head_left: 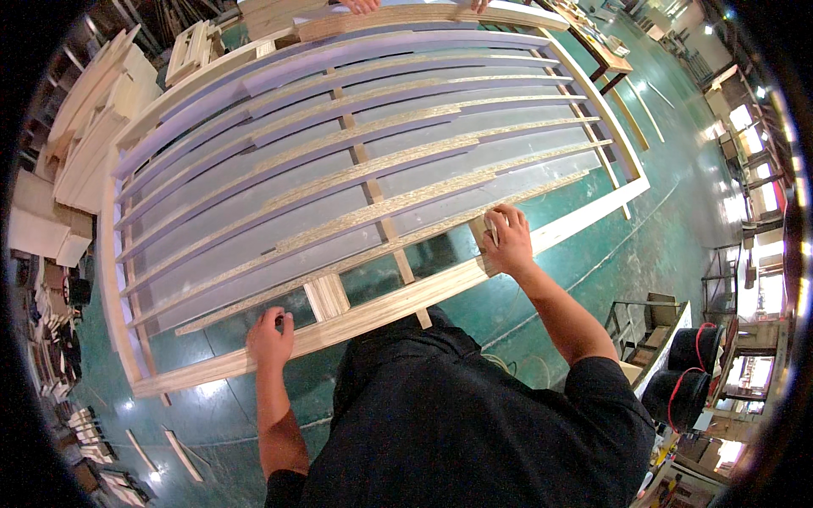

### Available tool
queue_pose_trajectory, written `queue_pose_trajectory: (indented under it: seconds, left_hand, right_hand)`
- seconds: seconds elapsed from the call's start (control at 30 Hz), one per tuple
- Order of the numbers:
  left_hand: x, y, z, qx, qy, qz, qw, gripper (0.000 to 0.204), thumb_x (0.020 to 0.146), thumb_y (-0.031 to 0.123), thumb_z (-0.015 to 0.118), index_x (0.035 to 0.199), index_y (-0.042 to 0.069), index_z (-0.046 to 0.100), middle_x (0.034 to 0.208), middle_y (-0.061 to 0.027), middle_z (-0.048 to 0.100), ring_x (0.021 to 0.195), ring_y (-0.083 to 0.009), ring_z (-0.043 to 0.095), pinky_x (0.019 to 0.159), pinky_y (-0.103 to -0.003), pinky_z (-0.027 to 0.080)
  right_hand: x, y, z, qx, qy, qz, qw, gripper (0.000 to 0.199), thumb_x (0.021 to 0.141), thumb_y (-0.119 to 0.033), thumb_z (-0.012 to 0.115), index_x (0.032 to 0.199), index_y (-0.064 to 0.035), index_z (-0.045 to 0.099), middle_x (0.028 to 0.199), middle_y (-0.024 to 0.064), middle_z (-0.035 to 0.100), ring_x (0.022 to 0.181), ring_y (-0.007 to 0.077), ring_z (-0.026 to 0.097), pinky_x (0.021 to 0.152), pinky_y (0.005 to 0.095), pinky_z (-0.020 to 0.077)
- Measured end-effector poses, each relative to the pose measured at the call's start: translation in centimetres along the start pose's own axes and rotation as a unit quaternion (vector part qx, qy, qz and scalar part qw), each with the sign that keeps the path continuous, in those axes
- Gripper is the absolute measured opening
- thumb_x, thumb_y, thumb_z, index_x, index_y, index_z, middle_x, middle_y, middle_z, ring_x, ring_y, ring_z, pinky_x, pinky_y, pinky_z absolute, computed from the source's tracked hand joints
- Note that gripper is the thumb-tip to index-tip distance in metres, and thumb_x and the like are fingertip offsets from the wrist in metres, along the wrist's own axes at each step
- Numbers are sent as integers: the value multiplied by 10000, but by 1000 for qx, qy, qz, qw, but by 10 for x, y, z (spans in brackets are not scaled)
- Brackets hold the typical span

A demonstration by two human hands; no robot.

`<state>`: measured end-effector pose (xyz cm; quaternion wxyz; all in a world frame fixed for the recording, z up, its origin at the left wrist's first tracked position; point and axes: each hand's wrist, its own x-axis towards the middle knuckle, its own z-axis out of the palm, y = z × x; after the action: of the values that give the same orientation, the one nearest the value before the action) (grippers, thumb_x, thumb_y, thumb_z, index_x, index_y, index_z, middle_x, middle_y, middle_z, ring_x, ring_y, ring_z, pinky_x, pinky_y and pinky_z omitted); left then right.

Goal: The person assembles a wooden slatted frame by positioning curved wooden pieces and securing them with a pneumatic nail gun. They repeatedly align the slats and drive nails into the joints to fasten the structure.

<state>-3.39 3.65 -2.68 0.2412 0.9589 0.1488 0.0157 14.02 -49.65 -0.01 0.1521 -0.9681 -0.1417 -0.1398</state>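
Note:
A large pale wooden frame (398, 296) with several long chipboard-edged slats (364, 140) lies in front of me. My right hand (508, 240) is closed around a short wooden block (483, 247) between the front rail and the nearest slat. At the left part of the front rail rests my left hand (270, 339), its fingers curled over the far edge; their tips are partly hidden. Another short block (327, 298) spans the same gap between my hands. A narrow crosspiece (402, 264) runs under the slats and pokes out below the front rail.
Across the frame, another person's hands (362, 5) touch the far side near stacked boards (373, 19). Piled wood panels (110, 110) stand at left. A wooden table (597, 51) is at far right. Loose strips (184, 455) lie on the green floor; black drum-shaped things (677, 398) stand at right.

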Motion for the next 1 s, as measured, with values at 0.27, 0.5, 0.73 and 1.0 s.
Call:
queue_pose_trajectory:
  seconds: [0.27,0.5,0.73,1.0]
  left_hand:
    - [-1,12,-9,7,9,11,1000,239,964,311,711,1080,103,727,1028,-89,773,940,-305,746,839,-449,568]
    - [-1,14,-10,-12,1,8,1000,235,969,306,708,1083,102,727,1022,-90,775,935,-305,748,834,-438,572]
    - [0,17,-12,-11,-5,-2,1000,239,973,303,704,1093,98,733,1025,-86,776,940,-300,747,834,-440,568]
    - [-1,15,-10,-12,6,3,1000,239,966,301,713,1082,93,732,1020,-92,777,936,-315,750,832,-455,573]
  right_hand:
    - [1,1,0,4,0,-7,1000,455,811,-209,762,1239,-114,639,1348,145,583,1278,421,527,1064,547,450]
    - [0,1,0,8,6,-9,1000,463,805,-190,759,1245,-115,637,1340,154,585,1266,429,535,1060,555,459]
    - [0,3,1,3,2,-10,1000,471,805,-184,762,1254,-119,632,1349,156,577,1257,428,534,1060,557,458]
    - [1,5,2,19,1,-17,1000,461,813,-197,780,1244,-124,633,1356,152,569,1249,427,535,1061,552,456]
